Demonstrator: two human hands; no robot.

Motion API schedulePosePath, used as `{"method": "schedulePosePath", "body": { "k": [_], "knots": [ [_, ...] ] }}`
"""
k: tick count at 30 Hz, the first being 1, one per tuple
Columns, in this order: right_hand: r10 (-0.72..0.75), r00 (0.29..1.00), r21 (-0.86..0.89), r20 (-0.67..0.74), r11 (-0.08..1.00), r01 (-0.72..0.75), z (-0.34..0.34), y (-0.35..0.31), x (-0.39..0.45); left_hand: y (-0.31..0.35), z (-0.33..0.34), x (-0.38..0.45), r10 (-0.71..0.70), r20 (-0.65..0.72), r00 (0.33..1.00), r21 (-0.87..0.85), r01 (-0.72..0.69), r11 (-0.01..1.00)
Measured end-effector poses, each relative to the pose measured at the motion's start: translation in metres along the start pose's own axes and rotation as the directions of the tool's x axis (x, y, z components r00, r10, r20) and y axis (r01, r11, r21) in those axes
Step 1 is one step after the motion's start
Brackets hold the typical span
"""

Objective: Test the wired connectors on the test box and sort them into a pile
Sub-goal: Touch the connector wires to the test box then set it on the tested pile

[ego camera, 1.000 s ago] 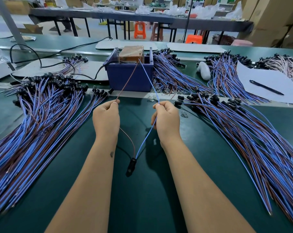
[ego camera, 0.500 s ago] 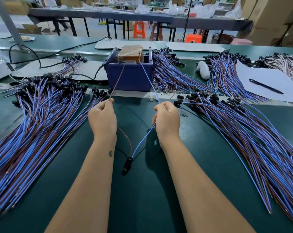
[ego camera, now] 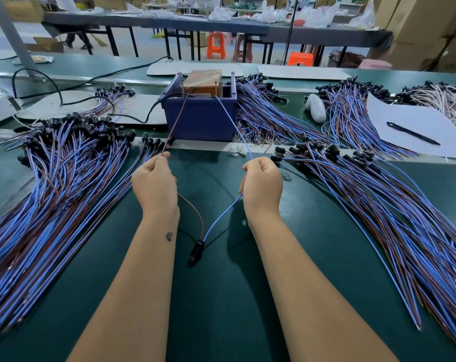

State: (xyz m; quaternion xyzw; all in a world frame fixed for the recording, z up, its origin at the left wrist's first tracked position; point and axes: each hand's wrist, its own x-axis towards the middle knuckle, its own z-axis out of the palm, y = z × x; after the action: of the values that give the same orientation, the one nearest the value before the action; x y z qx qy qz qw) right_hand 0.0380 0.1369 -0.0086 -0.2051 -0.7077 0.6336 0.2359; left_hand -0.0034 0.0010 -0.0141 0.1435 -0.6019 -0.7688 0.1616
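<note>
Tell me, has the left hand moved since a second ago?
Yes. The left hand has drifted left, away from the blue test box and toward the left wire pile, widening its gap from the right hand.

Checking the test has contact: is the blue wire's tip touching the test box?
Cannot tell. In the head view the blue wire, pinched by the right hand, reaches the test box rim, but contact at the tip is too small to see.

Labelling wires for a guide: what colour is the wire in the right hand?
Light blue wire, pinched by the right hand; clearest in the head view.
</note>
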Motion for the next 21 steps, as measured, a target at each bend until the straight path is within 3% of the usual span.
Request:
{"method": "schedulePosePath", "body": {
  "k": [6,21],
  "knots": [
    [0.016,0.998,0.059,-0.066,0.998,-0.013,-0.0009,0.0004,0.0009,0.0001,0.0002,0.0006,-0.013,-0.017,1.000,-0.031,0.013,0.999],
    [-0.027,1.000,0.028,-0.008,0.999,0.028,0.0013,0.0006,-0.0006,0.0036,0.0002,0.0006,-0.029,-0.083,0.996,-0.144,0.017,0.989]
  ]
}}
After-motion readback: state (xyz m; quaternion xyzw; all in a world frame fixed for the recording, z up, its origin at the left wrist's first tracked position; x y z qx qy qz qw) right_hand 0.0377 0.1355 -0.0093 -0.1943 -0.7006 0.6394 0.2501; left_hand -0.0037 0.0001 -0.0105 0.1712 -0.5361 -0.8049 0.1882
